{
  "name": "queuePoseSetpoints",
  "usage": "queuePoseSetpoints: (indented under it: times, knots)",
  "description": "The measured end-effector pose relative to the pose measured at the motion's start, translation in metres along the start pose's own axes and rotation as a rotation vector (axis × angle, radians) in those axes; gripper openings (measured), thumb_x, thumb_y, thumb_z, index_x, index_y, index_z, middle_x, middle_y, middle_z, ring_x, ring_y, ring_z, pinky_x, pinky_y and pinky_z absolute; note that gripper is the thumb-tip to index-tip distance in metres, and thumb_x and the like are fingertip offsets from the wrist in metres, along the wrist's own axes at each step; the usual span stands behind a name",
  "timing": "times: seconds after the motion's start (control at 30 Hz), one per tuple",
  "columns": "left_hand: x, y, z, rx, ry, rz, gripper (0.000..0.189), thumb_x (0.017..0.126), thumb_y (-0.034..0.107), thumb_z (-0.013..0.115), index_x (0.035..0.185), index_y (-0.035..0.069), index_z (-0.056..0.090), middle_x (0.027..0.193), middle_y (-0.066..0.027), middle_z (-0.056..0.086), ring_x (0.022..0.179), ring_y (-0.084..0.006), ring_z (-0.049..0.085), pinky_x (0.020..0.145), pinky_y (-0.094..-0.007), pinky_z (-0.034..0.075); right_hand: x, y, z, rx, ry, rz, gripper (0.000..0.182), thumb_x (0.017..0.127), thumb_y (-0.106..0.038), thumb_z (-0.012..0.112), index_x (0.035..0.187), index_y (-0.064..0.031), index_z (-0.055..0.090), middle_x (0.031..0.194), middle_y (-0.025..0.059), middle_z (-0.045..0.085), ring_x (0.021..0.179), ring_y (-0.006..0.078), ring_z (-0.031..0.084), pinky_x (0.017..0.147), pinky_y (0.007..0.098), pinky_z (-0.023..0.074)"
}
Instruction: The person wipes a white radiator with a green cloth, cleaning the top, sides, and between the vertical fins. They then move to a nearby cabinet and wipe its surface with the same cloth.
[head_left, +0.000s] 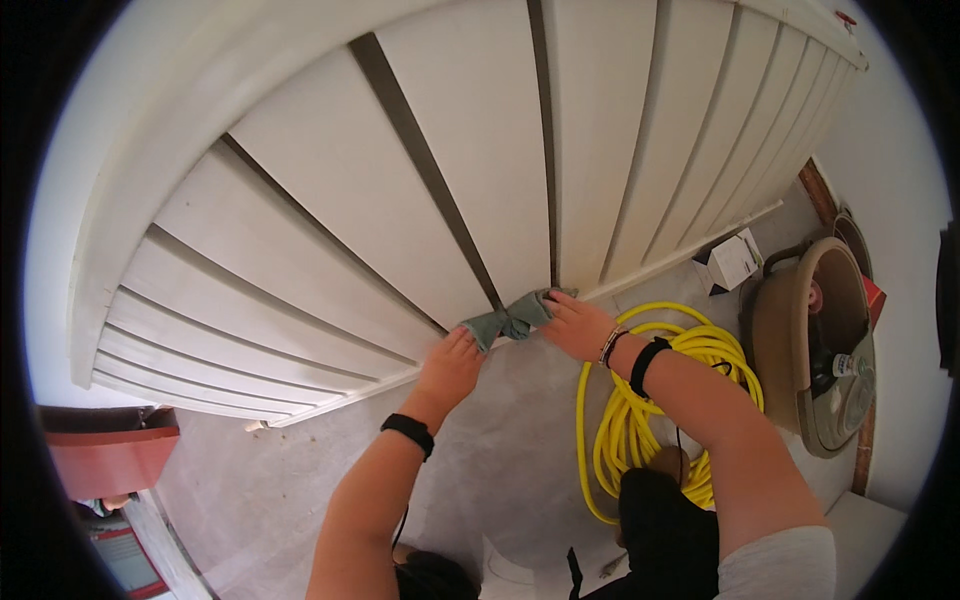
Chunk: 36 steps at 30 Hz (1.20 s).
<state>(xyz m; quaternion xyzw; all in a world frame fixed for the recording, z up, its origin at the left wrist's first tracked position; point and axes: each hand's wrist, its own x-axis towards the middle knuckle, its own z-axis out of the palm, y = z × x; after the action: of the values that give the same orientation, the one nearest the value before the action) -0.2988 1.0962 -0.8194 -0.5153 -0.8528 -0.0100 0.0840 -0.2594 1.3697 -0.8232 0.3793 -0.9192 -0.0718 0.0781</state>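
Observation:
A green-grey cloth (516, 321) lies twisted in the middle along the lower edge of a white slatted wooden panel (465, 150). The left end of the cloth is in my left hand (455, 367), its fingers against the panel's bottom rail. My right hand (576, 324) has hold of the cloth's right end beside the foot of a slat. Narrow dark gaps run between the slats, and two of them come down to the cloth. Both hands partly hide the bottom rail.
Coiled yellow hose (637, 420) lies on the grey floor near my right leg. Right of it stand a brown plastic tub (780, 330) holding bottles and a small white box (733, 259). A red container (112, 450) is at the far left.

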Motion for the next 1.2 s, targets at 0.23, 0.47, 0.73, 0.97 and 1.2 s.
queuePoseSetpoints:
  times: [0.23, 0.47, 0.73, 0.97, 1.2]
  knots:
    - [-0.017, 0.012, 0.039, 0.017, -0.129, 0.086, 0.041, 0.084, 0.018, 0.052, 0.123, 0.009, 0.056, 0.114, -0.0079, 0.061, 0.113, -0.0218, 0.051, 0.107, -0.0364, 0.031, -0.02, -0.027, 0.017, 0.251, -0.209, 0.033, 0.046, 0.089, -0.015, 0.043, 0.135, -0.012, 0.043, 0.135, 0.009, 0.047, 0.13, 0.0247, 0.038, 0.115, 0.0389, 0.0192]
    - [-0.043, 0.002, 0.004, -0.155, -0.261, -0.03, 0.048, 0.083, 0.016, 0.054, 0.131, 0.008, 0.049, 0.117, -0.0114, 0.058, 0.112, -0.0275, 0.052, 0.101, -0.039, 0.039, 0.015, -0.04, 0.018, 0.396, -0.194, 0.015, 0.051, 0.089, -0.013, 0.041, 0.14, -0.0129, 0.036, 0.131, 0.008, 0.05, 0.126, 0.0235, 0.042, 0.114, 0.0369, 0.0213]
    - [0.004, 0.021, 0.004, -0.382, -0.285, -0.048, 0.054, 0.081, 0.015, 0.059, 0.133, 0.007, 0.046, 0.116, -0.014, 0.057, 0.108, -0.0308, 0.052, 0.096, -0.0377, 0.043, -0.032, -0.002, 0.017, 0.259, -0.251, 0.023, 0.048, 0.088, -0.016, 0.044, 0.136, -0.0115, 0.04, 0.137, 0.0053, 0.045, 0.13, 0.0217, 0.038, 0.115, 0.0389, 0.0182]
    - [0.018, 0.028, 0.008, -0.24, -0.219, 0.021, 0.053, 0.085, 0.015, 0.052, 0.136, 0.008, 0.042, 0.114, -0.0131, 0.059, 0.111, -0.0291, 0.052, 0.1, -0.038, 0.039, -0.047, -0.003, 0.015, 0.148, -0.085, 0.144, 0.052, 0.089, -0.017, 0.043, 0.14, -0.0126, 0.035, 0.137, 0.0064, 0.045, 0.133, 0.0224, 0.035, 0.116, 0.0397, 0.015]
    - [0.053, 0.043, 0.028, -0.019, -0.159, 0.207, 0.061, 0.084, 0.023, 0.058, 0.139, 0.007, 0.038, 0.115, -0.012, 0.06, 0.112, -0.0263, 0.052, 0.103, -0.0372, 0.036, -0.081, 0.015, 0.011, 0.113, -0.323, 0.274, 0.057, 0.089, -0.019, 0.043, 0.143, -0.01, 0.029, 0.139, 0.0084, 0.043, 0.133, 0.0251, 0.034, 0.115, 0.0434, 0.0154]
